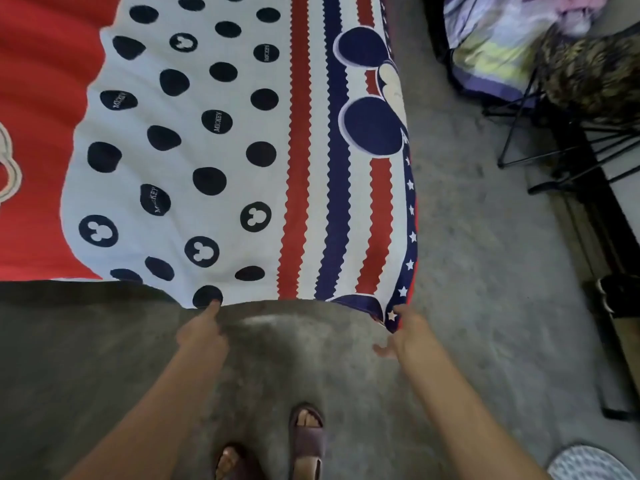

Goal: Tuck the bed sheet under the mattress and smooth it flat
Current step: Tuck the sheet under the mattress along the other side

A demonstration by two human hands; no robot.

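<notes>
A bed sheet (214,140) lies spread over the mattress, white with dark blue dots, red and blue zigzag stripes and a red field at the left. Its near edge hangs at the foot of the bed. My left hand (204,332) touches that edge at a blue dot, fingers reaching under the fabric. My right hand (403,332) holds the starred blue corner (393,315) of the sheet at the bed's near right corner. The mattress itself is hidden under the sheet.
Grey carpet (485,271) runs along the right side and in front of the bed. A black folding rack (561,140) with piled clothes stands at the upper right. My sandalled feet (306,434) are below. A patterned object (588,462) lies at the bottom right.
</notes>
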